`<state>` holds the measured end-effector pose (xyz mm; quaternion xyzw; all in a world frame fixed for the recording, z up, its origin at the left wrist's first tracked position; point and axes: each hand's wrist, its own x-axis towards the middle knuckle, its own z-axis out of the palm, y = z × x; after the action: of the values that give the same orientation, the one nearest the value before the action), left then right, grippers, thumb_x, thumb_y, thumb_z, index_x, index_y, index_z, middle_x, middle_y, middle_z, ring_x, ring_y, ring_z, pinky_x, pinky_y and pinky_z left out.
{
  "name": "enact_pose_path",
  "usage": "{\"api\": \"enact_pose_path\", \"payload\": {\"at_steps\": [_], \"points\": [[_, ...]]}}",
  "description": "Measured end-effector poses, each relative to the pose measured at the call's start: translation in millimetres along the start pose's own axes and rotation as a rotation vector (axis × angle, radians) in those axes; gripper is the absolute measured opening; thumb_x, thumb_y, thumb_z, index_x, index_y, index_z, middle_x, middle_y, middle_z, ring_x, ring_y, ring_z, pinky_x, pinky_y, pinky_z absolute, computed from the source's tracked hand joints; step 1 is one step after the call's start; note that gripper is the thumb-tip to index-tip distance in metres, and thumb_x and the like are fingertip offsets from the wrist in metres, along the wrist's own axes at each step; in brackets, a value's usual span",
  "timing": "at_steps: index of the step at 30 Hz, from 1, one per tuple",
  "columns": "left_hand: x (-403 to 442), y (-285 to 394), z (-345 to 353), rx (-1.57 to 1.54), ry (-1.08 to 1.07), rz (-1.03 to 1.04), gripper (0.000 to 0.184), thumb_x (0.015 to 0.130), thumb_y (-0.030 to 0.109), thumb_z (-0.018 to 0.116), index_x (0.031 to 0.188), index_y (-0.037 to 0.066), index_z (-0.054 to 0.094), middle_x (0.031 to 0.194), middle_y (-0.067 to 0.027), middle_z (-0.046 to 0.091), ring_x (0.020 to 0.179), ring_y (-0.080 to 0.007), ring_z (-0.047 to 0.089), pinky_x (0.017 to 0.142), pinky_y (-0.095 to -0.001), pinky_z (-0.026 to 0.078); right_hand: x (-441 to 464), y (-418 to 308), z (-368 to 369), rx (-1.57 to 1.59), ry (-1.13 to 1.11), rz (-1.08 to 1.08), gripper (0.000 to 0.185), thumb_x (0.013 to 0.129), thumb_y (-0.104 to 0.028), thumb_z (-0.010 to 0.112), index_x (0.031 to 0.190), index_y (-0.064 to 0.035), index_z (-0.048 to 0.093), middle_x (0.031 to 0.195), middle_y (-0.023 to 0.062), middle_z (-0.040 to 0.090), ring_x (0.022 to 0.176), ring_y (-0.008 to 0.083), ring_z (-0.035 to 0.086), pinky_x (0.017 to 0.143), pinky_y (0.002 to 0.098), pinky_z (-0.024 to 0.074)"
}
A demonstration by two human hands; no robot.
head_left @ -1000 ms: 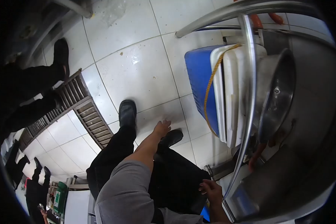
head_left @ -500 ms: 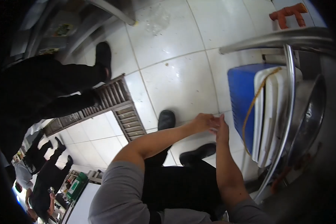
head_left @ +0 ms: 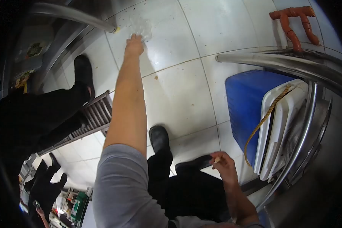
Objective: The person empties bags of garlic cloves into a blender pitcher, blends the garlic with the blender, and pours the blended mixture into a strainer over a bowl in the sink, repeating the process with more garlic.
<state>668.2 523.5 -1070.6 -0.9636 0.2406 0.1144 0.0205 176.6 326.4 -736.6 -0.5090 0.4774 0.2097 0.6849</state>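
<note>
Across tiles [head_left: 178, 91], the left hand [head_left: 134, 46], grip unclear, has reached clear plastic [head_left: 143, 27]; right hand [head_left: 225, 165] pinches something pale [head_left: 217, 160].

The left hand [head_left: 134, 45] reaches far out on a nearly straight arm [head_left: 127, 98]; the right hand [head_left: 225, 165] (fingers curled) is closer in.

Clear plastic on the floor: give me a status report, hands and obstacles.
Left hand at edge of clear plastic, grip unclear. Right hand pinching small pale piece. Metal leg close beside plastic.

left hand [head_left: 134, 46] at clear plastic [head_left: 142, 27] | right hand [head_left: 225, 166] pinches small tan piece [head_left: 217, 160]
</note>
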Motion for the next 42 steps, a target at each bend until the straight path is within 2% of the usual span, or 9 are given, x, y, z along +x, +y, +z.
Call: {"api": "enact_pose_path", "payload": {"at_steps": [2,7,15,25,31,33,35,38,42], "points": [[-59,-4,23,0.359,0.142,0.155,0.014,0.087,0.01,0.048,0.09,0.005,0.061,0.085,-0.0107,0.062,0.081,-0.025,0.062,0.075,-0.0415,0.048,-44,33,-10,0.037,0.088,0.105,0.03,0.076,0.01,0.053,0.104,0.0024,0.057,0.095,0.0106,0.061,0.085,0.0193,0.062,0.072,0.0272,0.0515],[-257,19,-19,-0.16,-0.362,-0.148,0.021,0.079,0.012,0.05,0.094,0.003,0.062,0.093,-0.0155,0.064,0.088,-0.0302,0.062,0.079,-0.0431,0.05,-153,12,27,0.113,0.092,0.227,0.019,0.083,-0.002,0.062,0.101,0.0033,0.061,0.09,0.0121,0.064,0.079,0.0198,0.065,0.067,0.028,0.054],[-393,54,-329,-0.619,-0.01,-0.256,0.012,0.073,0.008,0.056,0.082,0.005,0.063,0.084,-0.0193,0.064,0.085,-0.0374,0.061,0.079,-0.0466,0.049,-270,-80,62,0.032,-0.065,0.071,0.021,0.084,-0.005,0.063,0.102,0.0053,0.062,0.085,0.0113,0.065,0.072,0.0178,0.066,0.062,0.0271,0.0542],[-126,60,-667,-0.69,0.629,0.058,0.017,0.076,0.013,0.06,0.088,0.0,0.062,0.087,-0.0214,0.062,0.083,-0.0406,0.059,0.075,-0.045,0.047,-352,-178,-8,-0.207,0.135,-0.113,0.025,0.083,-0.01,0.063,0.102,0.0066,0.061,0.082,0.0111,0.065,0.07,0.0173,0.065,0.059,0.028,0.0531],[94,50,-662,-0.512,0.736,-0.055,0.019,0.076,0.009,0.051,0.089,-0.001,0.061,0.094,-0.0223,0.062,0.093,-0.0385,0.058,0.083,-0.0484,0.045,-341,-195,-12,-0.192,0.347,-0.072,0.026,0.084,-0.013,0.062,0.102,0.0065,0.064,0.077,0.0135,0.066,0.064,0.0197,0.066,0.055,0.0299,0.0543],[149,31,-633,-0.245,0.364,-0.095,0.024,0.081,0.014,0.047,0.087,0.003,0.067,0.093,-0.0187,0.066,0.089,-0.0352,0.064,0.078,-0.044,0.05,-351,-219,1,-0.262,0.409,0.006,0.031,0.086,-0.023,0.065,0.1,0.0051,0.065,0.073,0.0115,0.067,0.061,0.0165,0.065,0.056,0.0286,0.0529],[150,40,-649,-0.081,0.141,0.101,0.037,0.088,0.031,0.043,0.096,0.007,0.069,0.1,-0.016,0.067,0.091,-0.0339,0.065,0.08,-0.0438,0.05,-364,-227,6,-0.342,0.444,0.121,0.034,0.088,-0.036,0.056,0.097,-0.0056,0.068,0.068,0.0101,0.067,0.064,0.0221,0.066,0.064,0.0348,0.0522],[125,70,-676,-0.49,-0.041,-0.108,0.059,0.087,0.058,0.041,0.117,0.011,0.061,0.111,-0.0187,0.063,0.1,-0.0382,0.06,0.086,-0.0463,0.046,-408,-272,19,-0.448,0.575,-0.022,0.032,0.088,-0.03,0.056,0.108,-0.0055,0.061,0.085,0.0186,0.067,0.077,0.0338,0.066,0.073,0.0403,0.0507],[33,71,-644,-0.029,0.156,0.244,0.058,0.081,0.042,0.059,0.127,0.007,0.051,0.119,-0.0299,0.051,0.1,-0.0464,0.054,0.086,-0.0528,0.045,-501,-327,21,-0.137,0.811,-0.07,0.026,0.084,-0.027,0.064,0.095,-0.003,0.06,0.076,0.0147,0.067,0.07,0.0264,0.067,0.066,0.0356,0.0517]]}}
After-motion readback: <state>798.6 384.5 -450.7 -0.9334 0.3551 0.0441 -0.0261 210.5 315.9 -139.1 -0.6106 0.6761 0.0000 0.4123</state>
